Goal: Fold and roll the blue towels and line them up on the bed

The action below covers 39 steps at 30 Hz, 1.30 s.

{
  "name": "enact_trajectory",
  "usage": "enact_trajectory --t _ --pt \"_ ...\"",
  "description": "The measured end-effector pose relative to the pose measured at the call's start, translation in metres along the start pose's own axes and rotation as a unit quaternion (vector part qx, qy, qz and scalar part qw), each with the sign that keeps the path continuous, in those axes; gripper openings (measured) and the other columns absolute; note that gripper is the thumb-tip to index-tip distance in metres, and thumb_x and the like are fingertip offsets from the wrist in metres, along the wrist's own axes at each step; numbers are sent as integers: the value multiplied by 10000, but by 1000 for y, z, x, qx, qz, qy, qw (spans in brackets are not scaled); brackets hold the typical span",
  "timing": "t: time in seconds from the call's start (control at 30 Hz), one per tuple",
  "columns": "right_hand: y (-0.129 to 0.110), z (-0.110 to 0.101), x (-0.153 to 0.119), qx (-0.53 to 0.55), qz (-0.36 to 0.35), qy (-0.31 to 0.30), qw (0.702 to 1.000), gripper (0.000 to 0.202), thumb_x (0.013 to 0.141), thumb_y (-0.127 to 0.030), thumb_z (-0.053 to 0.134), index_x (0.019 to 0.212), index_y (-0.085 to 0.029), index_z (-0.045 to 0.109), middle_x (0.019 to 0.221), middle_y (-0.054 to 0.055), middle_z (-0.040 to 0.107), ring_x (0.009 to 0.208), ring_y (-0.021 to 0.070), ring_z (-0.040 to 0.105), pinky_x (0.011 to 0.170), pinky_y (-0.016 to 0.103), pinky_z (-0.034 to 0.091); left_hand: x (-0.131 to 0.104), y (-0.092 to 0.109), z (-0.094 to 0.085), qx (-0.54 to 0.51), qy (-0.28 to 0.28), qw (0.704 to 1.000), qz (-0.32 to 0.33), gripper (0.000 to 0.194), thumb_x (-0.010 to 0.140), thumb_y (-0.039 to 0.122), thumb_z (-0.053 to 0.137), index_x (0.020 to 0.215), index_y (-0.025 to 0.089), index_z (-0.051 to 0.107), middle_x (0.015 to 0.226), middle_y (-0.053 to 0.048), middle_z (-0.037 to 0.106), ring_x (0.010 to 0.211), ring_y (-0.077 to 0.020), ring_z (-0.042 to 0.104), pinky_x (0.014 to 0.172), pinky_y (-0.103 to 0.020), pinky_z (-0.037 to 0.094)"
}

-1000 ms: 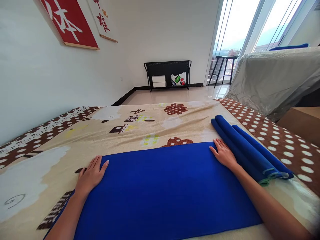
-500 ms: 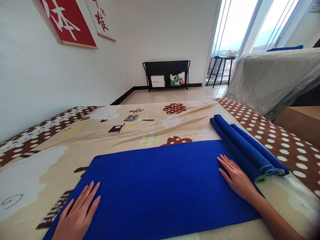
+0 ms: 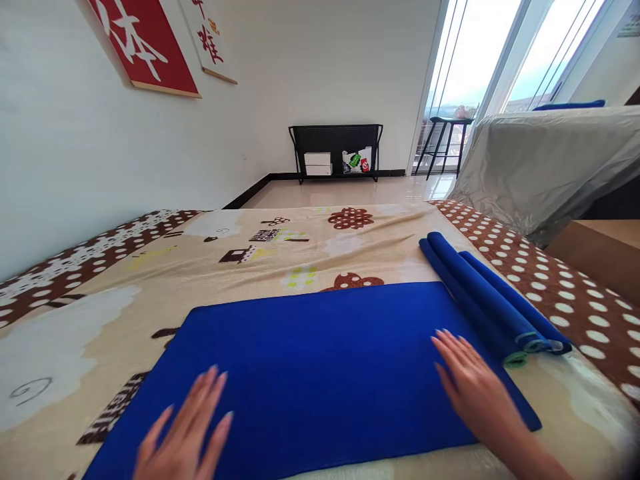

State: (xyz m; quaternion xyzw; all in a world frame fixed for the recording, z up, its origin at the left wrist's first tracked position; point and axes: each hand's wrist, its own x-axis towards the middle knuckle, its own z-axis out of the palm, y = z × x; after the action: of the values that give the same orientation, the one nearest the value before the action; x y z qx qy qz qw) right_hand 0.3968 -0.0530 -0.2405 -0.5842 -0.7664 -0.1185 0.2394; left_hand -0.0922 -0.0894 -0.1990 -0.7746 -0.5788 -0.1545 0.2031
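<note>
A blue cloth (image 3: pixel 320 373) lies spread flat on a patterned blanket (image 3: pixel 280 267). Over its lower left part is my left hand (image 3: pixel 183 433), fingers extended and somewhat apart, holding nothing. My right hand (image 3: pixel 473 380) is over the cloth's right side, also with stretched fingers and nothing in them. Both hands are slightly blurred, and I cannot tell whether they touch the cloth or hover just above it. Just beyond my right hand, two rolled blue cloths (image 3: pixel 480 307) lie side by side along the cloth's right edge.
Brown polka-dot borders run along both blanket sides. A cardboard box (image 3: pixel 595 257) and plastic-covered furniture (image 3: pixel 555 153) stand at the right. By the far wall is a black rack (image 3: pixel 336 148), with a dark stool (image 3: pixel 445 140) near the window.
My left hand has moved right, inward over the cloth. The right hand has shifted slightly down and toward me. The spread cloth and the rolls keep their places.
</note>
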Motion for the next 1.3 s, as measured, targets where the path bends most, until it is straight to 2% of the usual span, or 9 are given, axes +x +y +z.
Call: enact_trajectory --t 0.07,0.13,0.2,0.27,0.33,0.43,0.6,0.83,1.3 --pt "-57 14 65 94 -75 -69 990 476 967 -206 401 1431 -188 506 1488 87 499 1398 198 450 1189 403 349 57 47 12 -17 -33 997 72 637 961 314 391 1576 287 225 1570 -33 393 1425 -201 422 1182 -421 325" --pt "-109 37 124 173 -94 -126 972 504 934 -177 436 1433 -165 504 1518 93 458 1426 181 409 1202 361 320 114 85 33 -33 -106 991 78 557 966 242 349 1522 233 376 1580 -61 370 1447 -220 388 1176 -452 328" --pt "-143 64 165 180 -65 -124 974 514 924 -140 413 1430 -104 499 1531 132 429 1452 191 365 1216 366 287 158 108 58 -47 -161 986 14 533 962 192 321 1477 117 440 1567 -144 375 1460 -256 363 1174 -482 320" --pt "-156 88 182 183 -35 -126 974 513 922 -122 391 1419 -60 499 1517 175 433 1454 212 362 1212 402 288 179 115 82 -52 -173 984 -2 531 956 182 333 1460 58 444 1550 -188 386 1454 -268 371 1170 -477 328" --pt "-154 105 182 192 -33 -132 972 511 926 -131 392 1421 -69 501 1503 159 458 1449 196 372 1211 386 287 181 112 99 -60 -174 983 0 530 974 206 320 1482 90 419 1561 -155 381 1463 -239 358 1181 -459 319" --pt "-142 116 172 210 -56 -138 966 520 941 -172 398 1451 -118 480 1507 91 470 1453 153 358 1225 336 253 170 105 110 -73 -170 983 7 529 1006 282 289 1513 160 378 1580 -97 364 1477 -207 330 1200 -458 290" --pt "-135 118 168 210 -47 -136 967 515 963 -218 374 1464 -146 470 1537 90 427 1473 181 324 1234 408 228 167 103 113 -86 -163 983 3 533 1009 306 290 1528 201 355 1594 -77 340 1485 -210 312 1207 -476 267" --pt "-120 117 166 203 -40 -133 969 519 993 -353 393 1469 -160 462 1545 85 414 1473 197 324 1233 426 213 168 104 114 -100 -159 982 -7 534 1019 349 280 1532 217 345 1605 -57 322 1492 -203 295 1215 -472 252" --pt "-110 114 162 191 -37 -125 973 505 998 -368 392 1450 -161 479 1536 80 431 1469 197 333 1231 427 213 167 103 119 -103 -157 982 -10 537 1021 379 268 1528 221 353 1606 -55 322 1494 -199 290 1225 -474 227"
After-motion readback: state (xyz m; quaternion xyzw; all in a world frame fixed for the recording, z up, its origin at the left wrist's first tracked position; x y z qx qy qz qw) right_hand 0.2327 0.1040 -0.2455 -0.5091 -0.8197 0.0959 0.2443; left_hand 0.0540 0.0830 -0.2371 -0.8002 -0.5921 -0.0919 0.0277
